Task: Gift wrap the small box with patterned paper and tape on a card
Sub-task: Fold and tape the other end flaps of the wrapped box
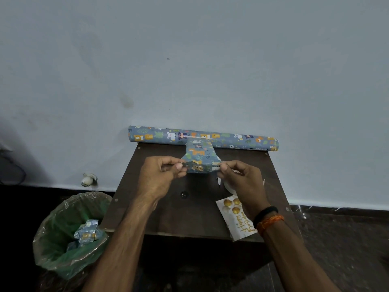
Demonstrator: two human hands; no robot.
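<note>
So your left hand (160,175) and right hand (240,178) each pinch an end of the paper-covered small box (199,163) above the surface (168,211), card (237,218) beside.

On the desk (168,218) I read gold script, "Happy Birthday," across a white card (237,220) with gold balloons; I find no other legible text.

A plain room in a home is showing: a small dark table (168,218) is standing against a bare painted wall (189,60), a lined bin (69,234) beside it.
</note>
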